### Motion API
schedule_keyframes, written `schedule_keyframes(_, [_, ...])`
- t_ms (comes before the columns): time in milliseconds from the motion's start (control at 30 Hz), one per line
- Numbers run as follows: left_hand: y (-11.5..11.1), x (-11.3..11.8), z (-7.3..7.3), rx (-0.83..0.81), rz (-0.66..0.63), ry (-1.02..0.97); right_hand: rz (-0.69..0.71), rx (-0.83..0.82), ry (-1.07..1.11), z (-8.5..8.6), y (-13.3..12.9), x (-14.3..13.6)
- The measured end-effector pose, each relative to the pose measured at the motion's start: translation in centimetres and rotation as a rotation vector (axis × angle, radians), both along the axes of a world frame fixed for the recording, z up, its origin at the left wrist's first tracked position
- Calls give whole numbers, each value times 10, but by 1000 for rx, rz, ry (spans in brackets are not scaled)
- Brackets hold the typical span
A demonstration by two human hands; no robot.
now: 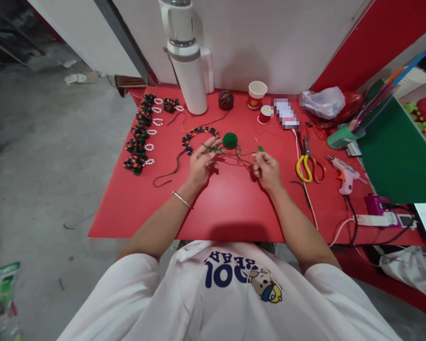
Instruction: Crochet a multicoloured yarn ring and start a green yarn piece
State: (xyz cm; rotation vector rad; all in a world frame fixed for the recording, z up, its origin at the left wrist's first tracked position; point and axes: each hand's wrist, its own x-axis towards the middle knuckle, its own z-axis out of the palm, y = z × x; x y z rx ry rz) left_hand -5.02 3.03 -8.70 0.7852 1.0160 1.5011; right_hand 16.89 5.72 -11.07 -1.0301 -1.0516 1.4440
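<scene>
Green yarn point(245, 160) stretches in loose strands between my two hands over the red table. My left hand point(201, 163), palm turned up, is closed on the yarn, which crosses its fingers. Pinched in my right hand point(266, 169) is the other end of the strands. A green yarn ball point(230, 140) lies just beyond, between the hands. Behind my left hand curves a multicoloured crocheted strip point(189, 136) with a dark tail trailing left. A green-handled hook point(260, 147) lies beyond my right hand.
Several crocheted pieces with bead loops point(139, 132) line the red table's point(128, 213) left side. Toward the wall stand a white flask point(189, 78), a dark yarn ball point(226, 100), a paper cup point(257, 94) and a thread spool point(265, 114). Scissors point(305, 163) and a glue gun point(346, 176) lie right.
</scene>
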Motion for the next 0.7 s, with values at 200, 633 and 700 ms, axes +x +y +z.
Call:
schedule_keyframes(200, [10, -9, -6, -139, 231, 23, -77, 45, 164, 14, 23, 48])
schedule_keyframes(633, [5, -6, 9, -177, 4, -50, 203, 535, -743, 17, -16, 7])
schedule_keyframes(700, [2, -3, 9, -152, -73, -109, 61, 561, -732, 16, -22, -5])
